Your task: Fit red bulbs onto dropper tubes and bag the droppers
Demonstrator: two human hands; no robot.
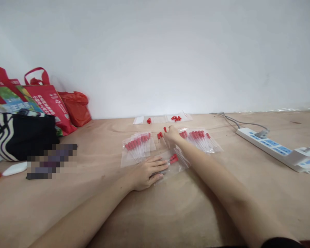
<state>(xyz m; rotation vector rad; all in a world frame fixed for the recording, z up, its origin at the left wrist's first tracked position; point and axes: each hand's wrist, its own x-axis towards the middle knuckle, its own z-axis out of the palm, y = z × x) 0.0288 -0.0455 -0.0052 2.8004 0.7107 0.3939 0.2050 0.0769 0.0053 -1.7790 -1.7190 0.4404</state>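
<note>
My left hand (150, 173) lies flat with its fingers stretched over a clear zip bag (182, 164). Inside that bag are a few red-capped droppers (173, 158), partly covered by the fingers. Farther back, my right hand (172, 135) is closed at the fingertips around a dropper with a red rubber bulb (165, 129); its grip is partly hidden. Two loose droppers (159, 135) lie just left of that hand. To the left rests a bag of droppers (134, 144), and to the right another group of bagged droppers (197, 135).
Against the wall lie clear packets with glass tubes (158, 119) and loose red bulbs (176, 118). A white power strip (274, 147) with cables sits at the right. Shopping bags (50, 105), a black striped bag (28, 136) and a blurred-out item (51, 162) occupy the left.
</note>
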